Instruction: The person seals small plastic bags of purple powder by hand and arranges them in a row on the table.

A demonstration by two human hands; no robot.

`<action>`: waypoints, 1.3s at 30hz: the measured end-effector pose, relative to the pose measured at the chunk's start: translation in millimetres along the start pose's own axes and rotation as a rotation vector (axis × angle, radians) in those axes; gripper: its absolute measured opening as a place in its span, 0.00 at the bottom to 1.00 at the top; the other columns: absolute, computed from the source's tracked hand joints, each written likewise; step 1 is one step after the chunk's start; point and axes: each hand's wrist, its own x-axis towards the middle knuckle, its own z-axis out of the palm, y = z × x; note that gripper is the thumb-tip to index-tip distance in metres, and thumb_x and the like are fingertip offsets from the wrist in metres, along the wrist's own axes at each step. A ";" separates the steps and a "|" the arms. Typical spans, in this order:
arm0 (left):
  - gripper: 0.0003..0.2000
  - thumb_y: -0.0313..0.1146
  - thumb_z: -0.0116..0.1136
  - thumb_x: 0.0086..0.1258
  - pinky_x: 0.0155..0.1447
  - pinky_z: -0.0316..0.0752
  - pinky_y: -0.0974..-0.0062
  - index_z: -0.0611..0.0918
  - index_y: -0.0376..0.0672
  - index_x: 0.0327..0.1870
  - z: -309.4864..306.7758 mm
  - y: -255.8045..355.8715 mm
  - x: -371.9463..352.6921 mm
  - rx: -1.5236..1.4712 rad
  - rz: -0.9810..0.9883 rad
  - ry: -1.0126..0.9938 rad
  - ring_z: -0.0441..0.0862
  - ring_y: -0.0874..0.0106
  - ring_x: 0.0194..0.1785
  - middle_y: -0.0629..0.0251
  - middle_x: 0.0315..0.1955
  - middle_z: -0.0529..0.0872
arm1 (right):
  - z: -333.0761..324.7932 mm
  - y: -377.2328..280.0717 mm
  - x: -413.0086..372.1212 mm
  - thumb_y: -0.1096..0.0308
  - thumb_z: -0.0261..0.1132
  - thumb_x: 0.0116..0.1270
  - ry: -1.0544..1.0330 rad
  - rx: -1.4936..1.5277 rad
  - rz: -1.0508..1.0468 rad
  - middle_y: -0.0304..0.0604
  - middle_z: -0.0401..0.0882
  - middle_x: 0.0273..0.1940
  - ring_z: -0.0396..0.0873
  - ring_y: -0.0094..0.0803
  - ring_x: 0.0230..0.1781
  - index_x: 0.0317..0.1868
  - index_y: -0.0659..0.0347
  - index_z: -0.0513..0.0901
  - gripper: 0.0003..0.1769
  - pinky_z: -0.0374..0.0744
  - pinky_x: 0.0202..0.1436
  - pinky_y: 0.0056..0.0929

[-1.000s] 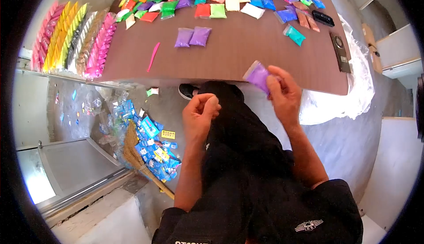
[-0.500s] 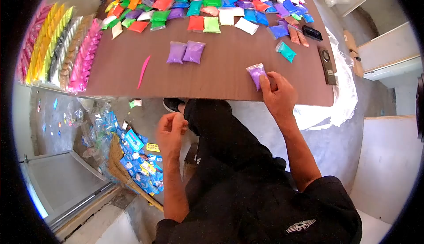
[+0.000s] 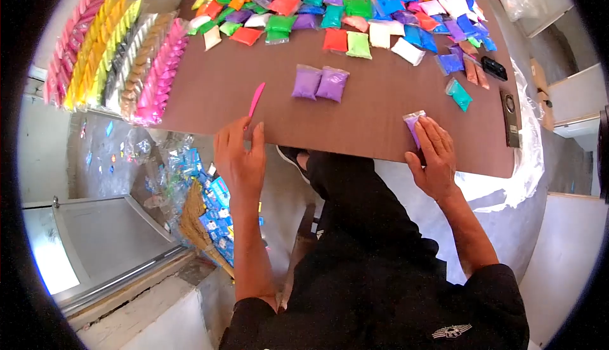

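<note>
My left hand (image 3: 240, 160) is at the table's front edge, thumb and fingers apart. Its fingertips are right at the lower end of a pink plastic knife (image 3: 256, 99), which lies on the tabletop and is partly hidden by them. My right hand (image 3: 434, 158) rests with outstretched fingers over a small purple packet (image 3: 413, 122), covering its right side; the thumb stands away from the fingers. Between the hands, farther back, two plump purple packets (image 3: 306, 82) lie side by side. A teal packet (image 3: 458, 95) lies beyond my right hand.
Many colourful packets (image 3: 358, 44) cover the back of the brown table (image 3: 254, 58). Strips of wrapped packets (image 3: 162, 74) stand at the left. A black object (image 3: 494, 68) and a dark rectangular device (image 3: 509, 118) lie near the right edge. Below left are a broom (image 3: 198, 217) and blue wrappers.
My left hand has moved up from beside my leg to the pink knife, its fingers spreading. My right hand has gone from pinching the purple packet's edge to lying over it. The view has shifted.
</note>
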 end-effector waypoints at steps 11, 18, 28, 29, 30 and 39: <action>0.07 0.34 0.65 0.70 0.43 0.78 0.55 0.87 0.40 0.36 20.9 -28.7 40.1 0.185 0.089 -0.252 0.84 0.50 0.38 0.52 0.34 0.86 | -3.0 -3.1 -3.3 0.66 0.73 0.57 0.207 0.132 0.107 0.53 0.77 0.66 0.77 0.52 0.64 0.61 0.62 0.82 0.29 0.73 0.69 0.48; 0.05 0.31 0.62 0.71 0.45 0.76 0.49 0.83 0.39 0.40 20.2 -34.2 46.9 0.396 0.216 -0.390 0.82 0.46 0.42 0.47 0.36 0.84 | -11.0 7.1 -13.8 0.65 0.75 0.54 0.237 0.143 0.058 0.49 0.79 0.62 0.77 0.50 0.65 0.57 0.60 0.83 0.27 0.75 0.66 0.48; 0.05 0.27 0.61 0.61 0.47 0.75 0.47 0.84 0.37 0.34 19.4 -37.6 70.3 0.419 0.138 -0.545 0.82 0.44 0.41 0.45 0.32 0.84 | -15.5 23.3 -12.6 0.65 0.73 0.59 0.183 0.208 0.006 0.45 0.80 0.59 0.79 0.43 0.60 0.60 0.56 0.82 0.27 0.74 0.62 0.43; 0.05 0.27 0.61 0.61 0.47 0.75 0.47 0.84 0.37 0.34 21.5 -38.3 70.5 0.420 0.144 -0.549 0.82 0.44 0.41 0.45 0.32 0.84 | -15.3 23.8 -12.4 0.65 0.73 0.59 0.190 0.216 0.015 0.44 0.80 0.59 0.79 0.42 0.59 0.60 0.56 0.82 0.26 0.74 0.62 0.43; 0.06 0.28 0.57 0.63 0.47 0.75 0.47 0.83 0.36 0.35 22.4 -38.4 71.0 0.408 0.167 -0.543 0.82 0.42 0.41 0.43 0.34 0.85 | -15.2 24.5 -12.4 0.65 0.73 0.60 0.196 0.224 0.024 0.43 0.81 0.58 0.80 0.41 0.58 0.59 0.55 0.83 0.25 0.75 0.62 0.43; 0.07 0.30 0.56 0.73 0.43 0.77 0.52 0.82 0.35 0.38 12.9 -27.3 69.5 0.339 0.066 -0.399 0.83 0.49 0.36 0.47 0.32 0.85 | -9.3 27.8 -12.9 0.67 0.74 0.58 0.234 0.240 0.046 0.43 0.83 0.57 0.81 0.40 0.58 0.55 0.57 0.85 0.22 0.75 0.62 0.41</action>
